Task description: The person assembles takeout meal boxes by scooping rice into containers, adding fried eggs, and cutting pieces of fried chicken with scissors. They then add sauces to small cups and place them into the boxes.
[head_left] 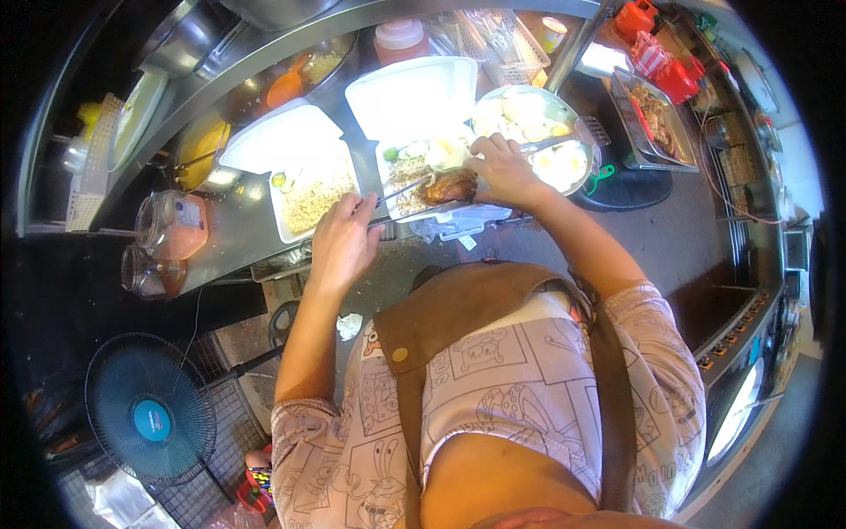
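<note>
My left hand [342,242] is closed around metal tongs [404,191], whose tips reach to a browned piece of meat [451,187], perhaps chicken. The meat lies at the near side of an open white takeaway box [412,101], which also holds rice, green slices and something pale. My right hand [507,172] has its fingers curled at the box's right side, beside the meat; what they grip is hidden. A metal handle [551,141] sticks out to the right of that hand, over a round tray [577,182] of halved eggs. Left of it stands another open box [286,137] with rice.
Clear plastic jars [172,225] stand at the counter's left end. Behind the boxes are a pan with an orange ladle [286,85], a lidded tub [401,40] and a utensil basket [502,48]. A metal tray of food [652,123] sits right; a fan [150,410] stands lower left.
</note>
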Motion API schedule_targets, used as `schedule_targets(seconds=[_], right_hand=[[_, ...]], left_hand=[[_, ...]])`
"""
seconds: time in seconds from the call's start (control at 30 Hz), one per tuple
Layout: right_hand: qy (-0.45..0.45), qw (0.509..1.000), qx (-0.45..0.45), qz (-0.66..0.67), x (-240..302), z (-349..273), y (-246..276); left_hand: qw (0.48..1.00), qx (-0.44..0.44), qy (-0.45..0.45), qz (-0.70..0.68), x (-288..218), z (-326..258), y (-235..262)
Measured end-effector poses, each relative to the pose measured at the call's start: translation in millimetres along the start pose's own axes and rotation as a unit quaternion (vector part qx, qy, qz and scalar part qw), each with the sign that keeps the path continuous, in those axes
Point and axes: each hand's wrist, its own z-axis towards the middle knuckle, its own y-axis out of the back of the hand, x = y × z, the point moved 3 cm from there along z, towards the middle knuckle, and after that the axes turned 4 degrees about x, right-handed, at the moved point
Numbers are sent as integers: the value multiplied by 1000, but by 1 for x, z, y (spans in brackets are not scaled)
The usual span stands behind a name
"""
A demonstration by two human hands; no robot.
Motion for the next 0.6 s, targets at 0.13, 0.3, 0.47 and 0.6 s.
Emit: schedule_targets(seconds=[0.13, 0.3, 0.47, 0.6], right_hand=[[10, 1000, 5, 23, -1, 0, -4], [20, 997, -67, 29, 1, -6, 5], [37, 997, -60, 32, -4, -5, 6], [33, 997, -57, 35, -7, -7, 6]], left_hand=[[999, 14, -21, 38, -7, 9, 3], [999, -34, -24, 19, -6, -2, -3], [999, -40, -15, 26, -12, -2, -9], [999, -21, -12, 31, -15, 3, -4]])
